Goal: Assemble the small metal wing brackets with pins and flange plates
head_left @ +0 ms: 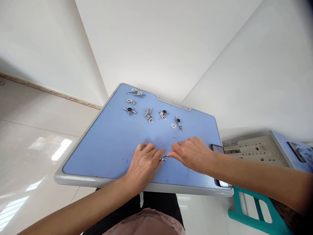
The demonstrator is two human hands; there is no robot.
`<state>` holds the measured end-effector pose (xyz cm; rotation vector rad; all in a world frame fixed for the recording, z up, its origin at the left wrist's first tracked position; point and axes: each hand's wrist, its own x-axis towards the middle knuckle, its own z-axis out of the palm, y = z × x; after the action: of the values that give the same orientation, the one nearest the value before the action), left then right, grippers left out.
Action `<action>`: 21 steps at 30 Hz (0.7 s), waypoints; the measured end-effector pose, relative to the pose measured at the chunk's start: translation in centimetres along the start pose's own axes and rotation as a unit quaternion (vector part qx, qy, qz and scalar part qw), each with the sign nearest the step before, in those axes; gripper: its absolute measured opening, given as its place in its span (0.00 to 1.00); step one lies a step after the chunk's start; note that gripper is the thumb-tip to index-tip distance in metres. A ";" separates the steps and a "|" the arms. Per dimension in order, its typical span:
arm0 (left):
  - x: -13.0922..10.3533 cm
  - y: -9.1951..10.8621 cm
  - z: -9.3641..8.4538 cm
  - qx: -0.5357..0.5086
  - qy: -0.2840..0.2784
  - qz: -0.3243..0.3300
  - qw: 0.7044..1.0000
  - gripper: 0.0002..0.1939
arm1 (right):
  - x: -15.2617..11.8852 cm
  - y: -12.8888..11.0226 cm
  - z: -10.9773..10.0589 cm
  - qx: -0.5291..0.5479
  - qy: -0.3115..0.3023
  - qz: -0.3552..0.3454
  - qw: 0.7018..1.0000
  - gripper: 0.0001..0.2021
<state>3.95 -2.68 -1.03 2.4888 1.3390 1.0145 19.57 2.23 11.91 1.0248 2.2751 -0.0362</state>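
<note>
Near the front middle of the blue tabletop, my left hand pinches a small silver metal fitting against the surface. Its fingers cover most of the fitting. From the right, my closed right hand grips a thin dark tool, whose tip reaches the fitting. The handle is hidden in the fist, so its exact kind does not show. Beyond the hands lie similar fittings with round black centres, such as one fitting at the left and another fitting at the right. A flat oval metal plate lies beside the latter.
More metal parts lie in a heap at the far left corner, with other small clusters along the back. A phone rests at the table's right edge under my forearm. A teal stool stands below right. White walls border the back.
</note>
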 end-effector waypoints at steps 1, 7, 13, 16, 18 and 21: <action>0.0 0.0 0.0 -0.001 0.002 0.000 1.000 0.12 | 0.0 0.1 0.0 -0.002 0.005 0.004 1.000 0.21; 0.0 0.0 0.0 -0.002 0.004 0.000 1.000 0.12 | -0.9 0.4 0.3 0.042 0.040 -0.025 0.998 0.14; 0.1 0.0 -0.2 -0.011 -0.008 -0.004 1.000 0.13 | -1.4 0.0 0.3 0.025 0.001 -0.063 0.998 0.11; 0.1 0.0 -0.2 -0.009 -0.005 -0.001 1.000 0.13 | -1.1 0.1 0.3 -0.045 -0.008 -0.091 0.995 0.08; 0.1 0.0 -0.1 -0.007 -0.006 -0.002 1.000 0.14 | -0.9 0.3 0.2 -0.085 -0.005 -0.111 0.990 0.06; 0.1 0.0 -0.1 -0.005 -0.008 -0.003 1.000 0.14 | -0.6 0.4 -0.2 -0.105 -0.022 -0.119 0.987 0.09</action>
<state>3.91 -2.65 -0.91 2.4789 1.3326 0.9964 20.02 2.16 12.51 0.6365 2.2913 0.0786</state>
